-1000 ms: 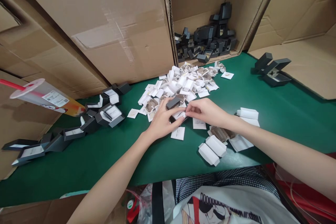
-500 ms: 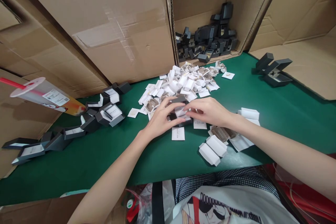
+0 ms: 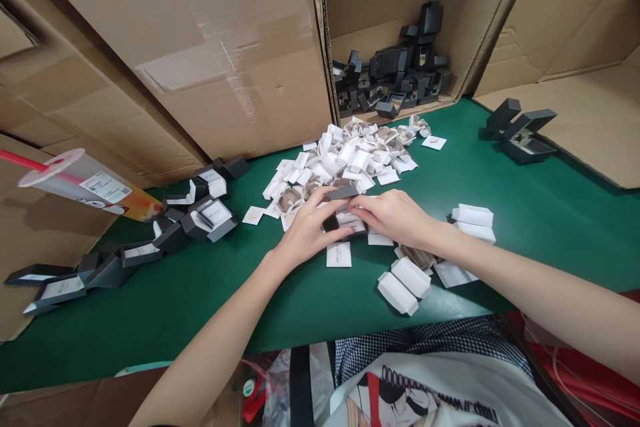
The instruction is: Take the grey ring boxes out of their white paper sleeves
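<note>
A small dark box [image 3: 344, 193] stands lid-up between my hands, at the near edge of a pile of white paper pieces [image 3: 350, 157]. My left hand [image 3: 311, 225] grips its left side, thumb along the front and fingers behind. Fingers bent together, my right hand [image 3: 387, 213] presses at the box's opening, where a white folded insert [image 3: 349, 219] shows; the fingertips partly hide it. Just in front lies a printed white card [image 3: 339, 255]. Nearer my right forearm are folded white inserts [image 3: 404, 285] and another white insert [image 3: 473, 215].
Dark boxes with white inserts [image 3: 215, 213] line the left side, beside a drink cup with a red straw [image 3: 100, 183]. A cardboard box [image 3: 480, 27] at the back holds many dark boxes [image 3: 395, 73]. More open dark boxes [image 3: 527, 137] stand at the right.
My right hand has turned slightly, its fingertips moving inward over the insert at the box's opening. My left hand keeps its hold on the box.
</note>
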Available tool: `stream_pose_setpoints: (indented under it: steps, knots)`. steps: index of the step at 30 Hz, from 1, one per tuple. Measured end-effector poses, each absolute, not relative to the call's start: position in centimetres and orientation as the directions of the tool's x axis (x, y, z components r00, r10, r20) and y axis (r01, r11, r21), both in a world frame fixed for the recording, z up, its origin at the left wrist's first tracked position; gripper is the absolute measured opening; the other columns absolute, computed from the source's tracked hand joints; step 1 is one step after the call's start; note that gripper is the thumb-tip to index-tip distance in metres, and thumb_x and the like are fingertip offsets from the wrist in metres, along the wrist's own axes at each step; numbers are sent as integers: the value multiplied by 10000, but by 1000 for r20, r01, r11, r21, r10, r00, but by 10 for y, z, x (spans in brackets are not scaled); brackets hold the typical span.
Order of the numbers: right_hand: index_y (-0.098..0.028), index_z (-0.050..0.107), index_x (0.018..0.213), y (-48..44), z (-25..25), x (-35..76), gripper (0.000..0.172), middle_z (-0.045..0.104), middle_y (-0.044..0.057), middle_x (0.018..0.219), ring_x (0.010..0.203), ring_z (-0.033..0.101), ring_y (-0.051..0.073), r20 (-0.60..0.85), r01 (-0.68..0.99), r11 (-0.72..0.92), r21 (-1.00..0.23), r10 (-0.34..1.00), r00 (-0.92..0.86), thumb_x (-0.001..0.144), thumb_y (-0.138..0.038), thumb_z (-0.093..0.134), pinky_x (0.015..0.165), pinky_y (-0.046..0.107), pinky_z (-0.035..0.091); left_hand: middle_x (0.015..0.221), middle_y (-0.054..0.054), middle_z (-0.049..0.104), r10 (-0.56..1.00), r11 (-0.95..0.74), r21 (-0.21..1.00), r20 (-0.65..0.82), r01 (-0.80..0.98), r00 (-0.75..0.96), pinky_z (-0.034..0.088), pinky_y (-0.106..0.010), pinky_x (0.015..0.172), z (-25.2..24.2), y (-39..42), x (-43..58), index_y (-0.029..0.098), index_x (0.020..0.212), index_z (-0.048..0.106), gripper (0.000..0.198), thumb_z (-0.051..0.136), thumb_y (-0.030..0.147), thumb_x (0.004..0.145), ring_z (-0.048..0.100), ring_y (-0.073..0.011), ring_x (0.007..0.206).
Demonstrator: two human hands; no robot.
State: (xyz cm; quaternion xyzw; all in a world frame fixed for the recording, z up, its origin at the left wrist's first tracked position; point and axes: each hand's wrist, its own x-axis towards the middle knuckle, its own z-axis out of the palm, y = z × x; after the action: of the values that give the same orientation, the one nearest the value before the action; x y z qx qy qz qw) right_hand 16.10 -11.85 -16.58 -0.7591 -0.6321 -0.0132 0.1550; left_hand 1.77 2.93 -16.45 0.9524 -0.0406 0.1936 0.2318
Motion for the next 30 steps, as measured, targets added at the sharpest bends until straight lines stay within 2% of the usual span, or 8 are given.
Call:
stream_pose_setpoints:
  steps: [6,9,18,24,30]
  knots:
    - [-194,632,1097,-117,-161,155,346,720,85,757,622,625,201,146,968,-230,-100,959,243,978,-323,334,546,268,260,1292,-118,490,49,-900,419,370,-119,928,490,-409,968,-164,27,17,231,1215,556,398,598,383,849,504,-242,1191]
    - [-185,626,1095,-116,-160,153,345,719,94,750,627,627,201,132,968,-239,-78,960,248,982,-329,334,540,270,248,1300,-115,484,60,-905,413,356,-99,933,490,-406,968,-163,27,16,231,1199,564,390,605,387,844,507,-242,1182]
    - [-186,638,1087,-113,-156,157,359,705,90,722,650,636,217,76,971,-215,-104,972,224,976,-378,356,547,267,272,1261,-110,488,62,-906,414,339,-90,939,493,-392,953,-161,26,15,223,1172,549,393,607,417,835,514,-231,1145]
    - [-196,640,1087,-112,-160,160,340,721,77,801,683,642,202,89,965,-186,-186,975,205,982,-338,349,575,265,291,1222,-102,491,107,-925,379,313,-20,944,515,-351,860,-160,24,14,207,997,568,305,594,461,830,558,-220,1057]
    - [-187,636,1034,-113,-164,155,343,715,84,760,649,637,207,103,963,-242,-117,962,254,984,-352,340,536,268,233,1208,-113,519,91,-962,272,358,-10,929,506,-349,836,-162,22,14,197,934,586,303,587,481,827,562,-243,1078]
